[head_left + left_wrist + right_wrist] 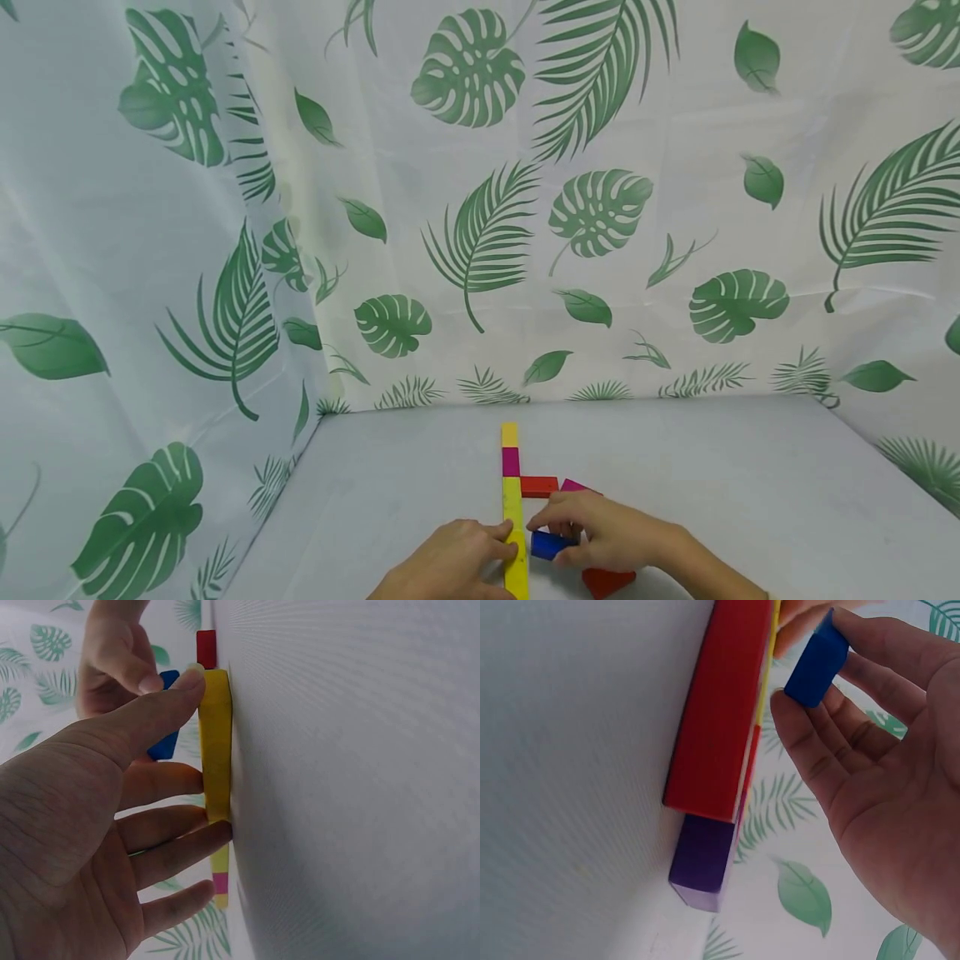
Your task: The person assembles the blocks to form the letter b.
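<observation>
My right hand point(615, 533) pinches a small blue block point(550, 546) between thumb and fingertips; the right wrist view shows the blue block point(815, 664) tilted and raised off the table. Just left of it, a straight row of yellow blocks point(512, 500) with one magenta block point(511, 462) runs away from me. Fairly straight fingers of my left hand point(450, 562) touch the near part of that row. From the left wrist view, its thumb lies at one end of a yellow block point(216, 742), with the other fingertips along its side.
Beside the row's right side lies a red block point(538, 487). A magenta block point(582, 487) sits next to it, partly behind my right hand. Another red block point(607, 582) lies below that hand. Leaf-patterned white cloth point(480, 350) stands behind the table point(405, 467).
</observation>
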`<state>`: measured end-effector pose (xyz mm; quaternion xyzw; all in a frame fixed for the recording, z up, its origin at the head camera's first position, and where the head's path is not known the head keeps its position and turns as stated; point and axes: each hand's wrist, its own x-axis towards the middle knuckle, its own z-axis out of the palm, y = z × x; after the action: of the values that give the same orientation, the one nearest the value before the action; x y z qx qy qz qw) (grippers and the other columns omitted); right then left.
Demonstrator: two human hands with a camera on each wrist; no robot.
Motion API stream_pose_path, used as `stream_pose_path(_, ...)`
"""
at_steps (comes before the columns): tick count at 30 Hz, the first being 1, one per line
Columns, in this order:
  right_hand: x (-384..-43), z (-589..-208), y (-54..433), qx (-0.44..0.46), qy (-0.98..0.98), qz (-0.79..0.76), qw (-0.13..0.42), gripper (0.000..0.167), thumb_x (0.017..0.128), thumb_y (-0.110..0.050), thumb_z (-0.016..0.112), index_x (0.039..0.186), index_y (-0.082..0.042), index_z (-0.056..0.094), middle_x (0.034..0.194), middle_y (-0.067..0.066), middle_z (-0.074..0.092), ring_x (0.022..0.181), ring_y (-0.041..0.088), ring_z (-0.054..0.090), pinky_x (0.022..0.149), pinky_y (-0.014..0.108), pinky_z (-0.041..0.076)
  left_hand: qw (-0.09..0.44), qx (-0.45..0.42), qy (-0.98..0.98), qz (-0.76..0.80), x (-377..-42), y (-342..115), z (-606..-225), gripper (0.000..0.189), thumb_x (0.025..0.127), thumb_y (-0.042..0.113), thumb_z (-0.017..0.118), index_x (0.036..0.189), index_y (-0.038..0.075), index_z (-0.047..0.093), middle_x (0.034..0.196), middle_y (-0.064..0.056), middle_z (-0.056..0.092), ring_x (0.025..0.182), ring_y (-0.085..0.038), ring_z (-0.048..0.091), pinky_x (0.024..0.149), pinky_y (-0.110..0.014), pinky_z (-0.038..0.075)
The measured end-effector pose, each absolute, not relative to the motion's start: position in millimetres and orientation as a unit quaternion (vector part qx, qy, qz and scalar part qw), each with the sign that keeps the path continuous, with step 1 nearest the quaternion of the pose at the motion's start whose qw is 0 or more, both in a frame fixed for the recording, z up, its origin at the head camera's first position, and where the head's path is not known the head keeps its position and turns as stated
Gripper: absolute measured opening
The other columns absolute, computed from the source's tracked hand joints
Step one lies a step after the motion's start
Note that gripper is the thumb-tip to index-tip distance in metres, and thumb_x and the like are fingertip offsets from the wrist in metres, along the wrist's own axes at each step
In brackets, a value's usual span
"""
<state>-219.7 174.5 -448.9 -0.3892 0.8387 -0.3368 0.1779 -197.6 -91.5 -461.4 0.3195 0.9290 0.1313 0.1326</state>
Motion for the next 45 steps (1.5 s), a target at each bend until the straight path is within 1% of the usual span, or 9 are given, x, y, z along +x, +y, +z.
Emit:
stream_pose_path(7, -218.5, -453.9, 171.3, -0.415, 0.839, -0.307, 0.171, 0.04, 0.095, -0.034, 0.076, 0.135, -0.033, 0.068, 0.102, -0.019, 0.063, 0.092, -0.001, 0.059, 0.083, 0.019, 0.056, 0.14, 0.311, 0.93, 0.137, -197.3, -90.9, -461.6, 0.053, 0.082, 0.058, 0.082, 0.13, 0.038, 0.073, 0.142, 0.018, 0.063, 0.109, -0.001, 0.069, 0.099, -0.031, 0.058)
stream_pose_path(16, -216.4, -455.1, 170.1, -0.427, 0.842, -0.282, 0.171, 0.041, 0.096, -0.036, 0.075, 0.136, -0.032, 0.068, 0.102, -0.019, 0.063, 0.091, -0.003, 0.057, 0.082, 0.019, 0.055, 0.131, 0.323, 0.929, 0.123, -197.8, -91.0, -461.3, 0.052, 0.084, 0.059, 0.08, 0.13, 0.036, 0.073, 0.143, 0.015, 0.063, 0.113, -0.003, 0.069, 0.101, -0.033, 0.057)
stream_pose_path(18, -216.0, -455.4, 169.3, -0.428, 0.84, -0.285, 0.175, 0.041, 0.096, -0.035, 0.075, 0.136, -0.033, 0.068, 0.102, -0.019, 0.064, 0.091, -0.003, 0.058, 0.084, 0.019, 0.055, 0.131, 0.323, 0.928, 0.128, -197.6, -91.8, -461.3, 0.054, 0.083, 0.06, 0.08, 0.131, 0.036, 0.072, 0.144, 0.014, 0.063, 0.114, -0.004, 0.069, 0.101, -0.033, 0.057)
stream_pose_path(21, -215.5, -456.0, 168.9, -0.435, 0.833, -0.291, 0.182, 0.041, 0.096, -0.032, 0.076, 0.136, -0.03, 0.068, 0.104, -0.018, 0.066, 0.092, -0.003, 0.059, 0.086, 0.019, 0.056, 0.125, 0.334, 0.925, 0.131, -197.4, -93.2, -461.3, 0.055, 0.085, 0.061, 0.078, 0.132, 0.033, 0.072, 0.144, 0.011, 0.063, 0.116, -0.005, 0.069, 0.1, -0.031, 0.057)
stream_pose_path(26, -215.1, -457.4, 170.0, -0.425, 0.831, -0.299, 0.199, 0.034, 0.094, -0.027, 0.078, 0.128, -0.025, 0.073, 0.101, -0.016, 0.067, 0.088, -0.002, 0.061, 0.085, 0.018, 0.056, 0.119, 0.348, 0.921, 0.13, -197.6, -93.0, -462.2, 0.054, 0.087, 0.06, 0.076, 0.131, 0.029, 0.073, 0.143, 0.007, 0.064, 0.117, -0.005, 0.069, 0.099, -0.029, 0.058)
stream_pose_path(30, -215.8, -457.8, 169.9, -0.417, 0.836, -0.295, 0.199, 0.028, 0.094, -0.027, 0.079, 0.121, -0.025, 0.075, 0.098, -0.016, 0.066, 0.087, -0.003, 0.061, 0.083, 0.017, 0.056, 0.124, 0.342, 0.922, 0.132, -198.0, -91.8, -461.8, 0.053, 0.087, 0.059, 0.077, 0.131, 0.03, 0.074, 0.143, 0.008, 0.064, 0.116, -0.005, 0.069, 0.099, -0.029, 0.058)
stream_pose_path(40, -215.2, -456.6, 167.8, -0.435, 0.829, -0.291, 0.199, 0.03, 0.095, -0.025, 0.078, 0.125, -0.025, 0.075, 0.102, -0.015, 0.068, 0.088, -0.002, 0.062, 0.087, 0.017, 0.056, 0.128, 0.333, 0.923, 0.146, -197.5, -93.7, -460.1, 0.055, 0.084, 0.059, 0.08, 0.132, 0.033, 0.072, 0.144, 0.012, 0.063, 0.117, -0.005, 0.069, 0.099, -0.028, 0.057)
stream_pose_path(45, -214.6, -456.5, 166.7, -0.438, 0.827, -0.291, 0.199, 0.03, 0.095, -0.025, 0.077, 0.125, -0.024, 0.075, 0.103, -0.014, 0.068, 0.088, -0.003, 0.062, 0.087, 0.017, 0.056, 0.126, 0.339, 0.921, 0.144, -197.7, -94.3, -460.7, 0.055, 0.084, 0.058, 0.08, 0.132, 0.032, 0.072, 0.144, 0.011, 0.063, 0.117, -0.004, 0.069, 0.1, -0.028, 0.057)
